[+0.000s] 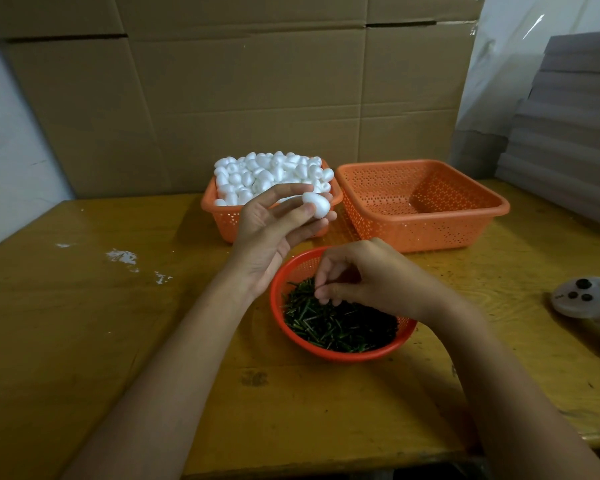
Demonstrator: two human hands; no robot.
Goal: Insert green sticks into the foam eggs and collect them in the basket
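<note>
Head view. A worn wooden table (84,341) with visible grain and white flecks stands before a flat corrugated cardboard wall (239,91). The left hand (274,230), raised above the table, holds one smooth white foam egg (316,204) between thumb and fingertips. Behind it, a square perforated orange plastic basket (222,216) is heaped with matte, oval eggs (267,173). Just beside it to the right sits a second, larger perforated basket (426,206), nearly bare inside. The right hand (364,278), fingers curled narrow, dips into a round red mesh bowl (326,351) of thin, straight green sticks (336,323); whether it grips one cannot be told. A rounded white controller (586,297) with dark buttons lies at the table's right edge.
</note>
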